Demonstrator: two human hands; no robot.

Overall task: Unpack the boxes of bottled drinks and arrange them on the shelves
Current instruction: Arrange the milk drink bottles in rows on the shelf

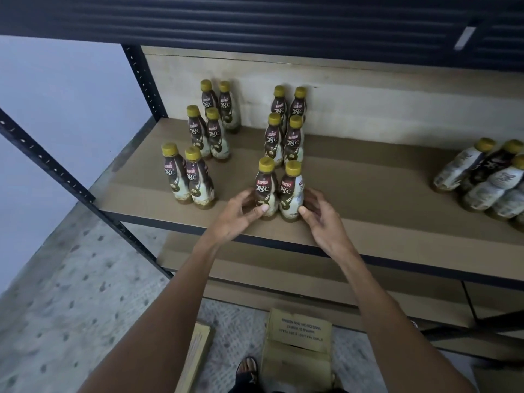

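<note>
Setting down the near pair: a nudge could topple the row

Both hands bracket the two nearest bottles of the right-hand double row, which stand upright and touching near the front of the shelf (368,194). The left hand (238,214) curls round the near-left bottle (266,185), thumb on its lower front and fingers wrapped to its far-left side. The right hand (320,217) cups the near-right bottle (292,191) with fingers loosely curved and slightly spread; whether they actually touch it I cannot tell.

The likely trouble is a knock-over. These bottles are tall and narrow-based, so a finger dragging off the label could tip one away into the pair behind (283,140), which stands close, and that row could fall in a chain. Pulling it the other way could send it off the shelf's near edge to the floor, where the cardboard box (297,344) sits. The left-hand rows (195,177) look far enough off to be safe. The leaning bottles at far right (482,177) also look unsteady.
</note>
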